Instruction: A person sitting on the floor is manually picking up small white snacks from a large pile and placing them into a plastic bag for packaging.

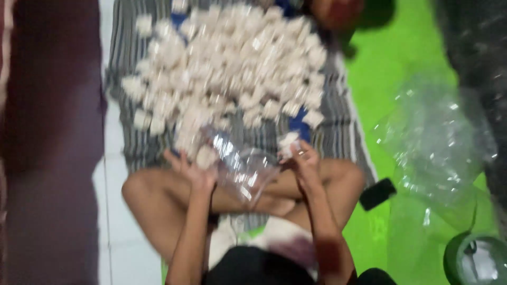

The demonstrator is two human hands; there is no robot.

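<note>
Head view: the person sits cross-legged on the floor, and the picture is blurred throughout. The left hand [193, 169] and the right hand [303, 161] hold a clear bag [243, 166] between them, just above the crossed legs. The left hand's grip is closed on the bag's left edge, and a pale cube [205, 157] lies against its fingers at that edge. The right hand is raised at the bag's right edge, its fingers pinched together on another pale cube [288, 142]; whether that hand also touches the bag is lost in the blur. The bag hangs open and crumpled between the two hands, its plastic catching the light.

Just beyond the hands lies a heap [227, 68] of the same pale cubes, spread over a striped cloth [338, 132] on the floor. The nearest cubes of the heap lie close to both hands, almost touching the bag's upper edge.

To the right, on a green mat [385, 68], lies a pile of clear plastic bags [438, 137], well apart from the hands. A small black thing [377, 193] lies on the mat just beside the right knee. In the lower right corner stands a dark round thing [475, 258], too blurred to name. A dark strip [53, 132] runs down the left side.
</note>
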